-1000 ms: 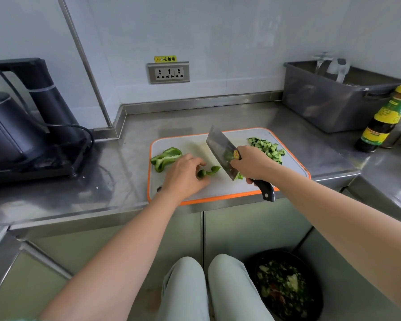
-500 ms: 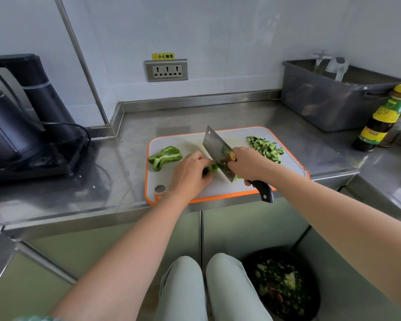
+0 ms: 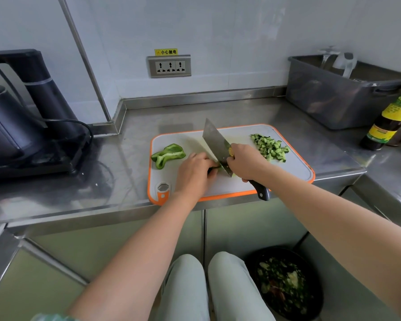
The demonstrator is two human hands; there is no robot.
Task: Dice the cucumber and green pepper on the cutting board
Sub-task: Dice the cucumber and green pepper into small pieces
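Closer to the knife (image 3: 215,144) now, the left hand (image 3: 194,174) pins a pepper strip (image 3: 214,167) while the right hand (image 3: 245,163) grips the handle (image 3: 261,192); cucumber (image 3: 270,147) lies diced at the board's (image 3: 287,172) far-right corner, uncut pepper (image 3: 169,155) at its left edge.

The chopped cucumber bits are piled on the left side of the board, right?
No. The head view shows the cucumber bits piled on the right side of the board; the pepper piece lies on the left.

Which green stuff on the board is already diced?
The cucumber pile at the back right of the board: small cubes. The pepper piece at the left edge is one large chunk.
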